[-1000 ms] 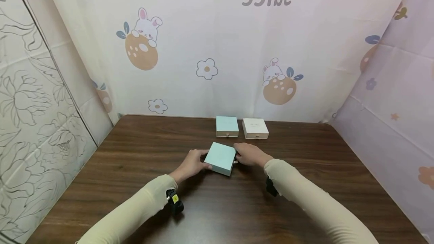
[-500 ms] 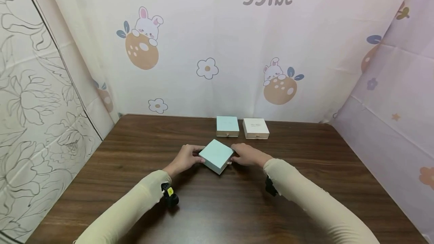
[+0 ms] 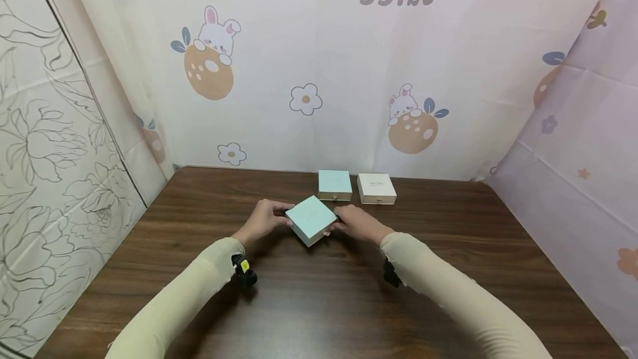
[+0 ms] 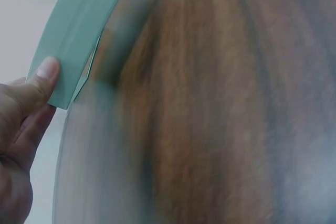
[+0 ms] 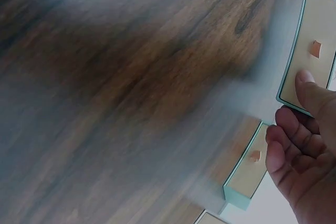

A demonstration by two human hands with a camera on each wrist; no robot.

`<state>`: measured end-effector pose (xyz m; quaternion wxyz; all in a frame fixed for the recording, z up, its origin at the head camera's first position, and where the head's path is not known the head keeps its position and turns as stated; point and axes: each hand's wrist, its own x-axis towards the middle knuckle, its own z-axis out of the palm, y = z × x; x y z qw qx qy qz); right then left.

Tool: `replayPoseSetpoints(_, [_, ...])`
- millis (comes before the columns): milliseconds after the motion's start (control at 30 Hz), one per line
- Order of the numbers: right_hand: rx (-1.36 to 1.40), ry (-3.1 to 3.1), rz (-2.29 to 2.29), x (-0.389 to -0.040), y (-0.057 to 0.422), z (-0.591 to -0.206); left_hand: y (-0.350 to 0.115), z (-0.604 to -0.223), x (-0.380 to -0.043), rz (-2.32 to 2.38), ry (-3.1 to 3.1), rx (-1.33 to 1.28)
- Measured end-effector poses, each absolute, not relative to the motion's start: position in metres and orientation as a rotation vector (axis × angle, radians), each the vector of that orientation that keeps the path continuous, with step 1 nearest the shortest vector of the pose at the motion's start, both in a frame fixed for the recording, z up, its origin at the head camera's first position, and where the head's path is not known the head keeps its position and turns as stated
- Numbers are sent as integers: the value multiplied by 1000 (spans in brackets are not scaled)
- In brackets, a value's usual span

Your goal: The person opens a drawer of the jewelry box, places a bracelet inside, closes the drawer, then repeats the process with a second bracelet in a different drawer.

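Observation:
A mint-green drawer box [image 3: 311, 216] is held between both hands, one corner pointing toward the wearer. My left hand [image 3: 264, 219] grips its left corner, and the left wrist view shows the thumb pressed on a green side wall [image 4: 79, 35]. At the right corner, my right hand [image 3: 361, 222] pinches the box. Its thumb lies on the cream drawer front [image 5: 302, 35], below a small ribbon tab [image 5: 315, 49], with the other fingers curled beneath. The drawer looks pushed in.
Behind the held box, a second mint drawer box [image 3: 334, 183] and a white one [image 3: 376, 188] stand side by side near the back edge of the dark wooden table [image 3: 319, 303]. A printed curtain [image 3: 269, 43] hangs behind the table.
The held box has moved away from the wearer and to the left, turning so a corner faces forward. Both hands have travelled with it. The two back boxes have stayed put.

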<state>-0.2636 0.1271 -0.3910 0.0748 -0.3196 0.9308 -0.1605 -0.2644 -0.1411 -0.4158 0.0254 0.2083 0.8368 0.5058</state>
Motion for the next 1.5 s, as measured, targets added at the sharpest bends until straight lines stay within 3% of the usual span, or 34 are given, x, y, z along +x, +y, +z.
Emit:
replayPoseSetpoints(400, [-981, 2931, -447, -276, 108, -388, -157, -408, -291, 1573, 2648, 569])
replayPoseSetpoints(1500, [-603, 3117, -440, -307, 54, -403, -170, -408, -348, 1581, 2714, 474])
